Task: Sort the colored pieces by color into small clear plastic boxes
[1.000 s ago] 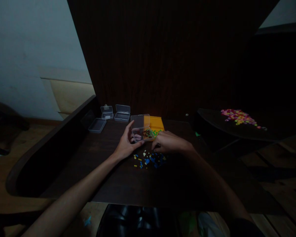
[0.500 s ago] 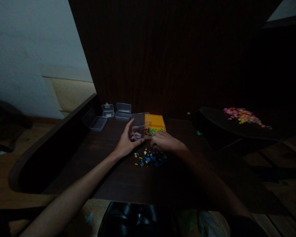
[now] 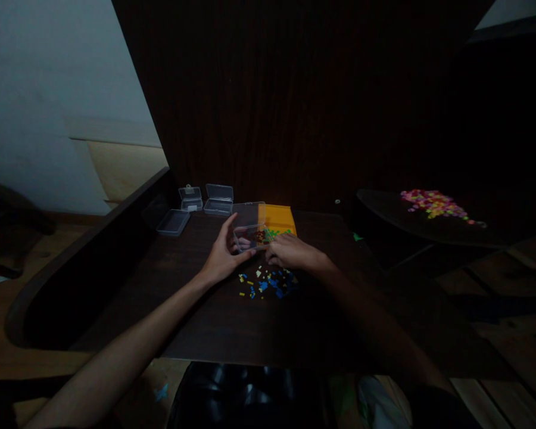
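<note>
Dim-lit dark table [image 3: 196, 322]. Loose coloured pieces [image 3: 265, 283] scattered at frame centre, just below hands. Clear box [image 3: 249, 229] clasped by left hand [image 3: 221, 259]. Right hand [image 3: 292, 255] curled at box edge; pinch cannot be told. Orange tray [image 3: 277, 215] just behind. Risk judged: box tipped by nudge, contents spilled; tiny pieces lost in gloom.

The left hand [image 3: 221, 259] and the right hand [image 3: 290, 255] are bare, with long, thin fingers. Both forearms are slim and uncovered along all the length that shows. The left arm is unclothed down to the lower edge of the view. Near the lower right corner the right arm meets something dark, perhaps a sleeve; the dim light leaves that unclear.
</note>
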`<action>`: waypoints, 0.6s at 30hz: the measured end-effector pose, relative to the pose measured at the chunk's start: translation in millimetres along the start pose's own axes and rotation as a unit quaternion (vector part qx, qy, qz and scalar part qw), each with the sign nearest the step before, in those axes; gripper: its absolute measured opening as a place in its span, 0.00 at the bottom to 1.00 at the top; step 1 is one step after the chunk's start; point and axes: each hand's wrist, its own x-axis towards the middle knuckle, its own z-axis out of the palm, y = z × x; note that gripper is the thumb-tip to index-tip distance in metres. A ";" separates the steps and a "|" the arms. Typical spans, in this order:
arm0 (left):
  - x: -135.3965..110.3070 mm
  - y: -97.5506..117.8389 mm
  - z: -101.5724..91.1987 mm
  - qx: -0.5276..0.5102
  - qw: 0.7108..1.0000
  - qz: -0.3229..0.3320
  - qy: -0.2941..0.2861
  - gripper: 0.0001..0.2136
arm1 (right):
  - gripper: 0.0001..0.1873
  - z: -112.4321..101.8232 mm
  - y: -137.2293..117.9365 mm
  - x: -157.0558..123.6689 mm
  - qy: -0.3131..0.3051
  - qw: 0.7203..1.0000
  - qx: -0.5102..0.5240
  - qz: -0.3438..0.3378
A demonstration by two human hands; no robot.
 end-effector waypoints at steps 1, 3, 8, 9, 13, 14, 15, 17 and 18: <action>-0.3 -0.5 0.0 -0.001 1.000 0.005 0.000 0.48 | 0.10 -1.2 -0.6 -0.3 -0.001 1.000 0.003 -0.003; -0.7 -1.4 -0.1 -0.003 1.000 0.017 0.001 0.47 | 0.10 -5.9 -0.7 -2.8 -0.004 1.000 0.025 -0.010; -1.7 -0.1 0.0 -0.006 1.000 0.017 -0.013 0.47 | 0.08 -26.4 9.1 -18.1 -0.010 0.989 0.142 -0.048; -2.3 0.9 0.6 -0.007 1.000 0.013 -0.017 0.47 | 0.08 -29.8 12.2 -21.2 -0.002 0.984 0.171 -0.058; -6.3 5.0 5.7 -0.011 0.999 -0.005 -0.032 0.48 | 0.08 -33.9 21.4 -26.2 0.066 0.962 0.257 -0.069; -7.5 5.7 7.3 -0.013 0.999 -0.006 -0.039 0.47 | 0.07 -32.7 21.9 -25.2 0.085 0.958 0.266 -0.066; -8.7 6.0 8.8 -0.014 0.999 -0.006 -0.046 0.47 | 0.07 -31.1 21.6 -23.4 0.102 0.955 0.270 -0.063; -10.8 5.9 11.2 -0.016 0.998 -0.003 -0.061 0.46 | 0.07 -27.2 18.6 -18.6 0.122 0.953 0.273 -0.059; -11.6 5.6 12.1 -0.016 0.998 -0.001 -0.067 0.46 | 0.07 -25.4 16.1 -16.2 0.125 0.953 0.271 -0.057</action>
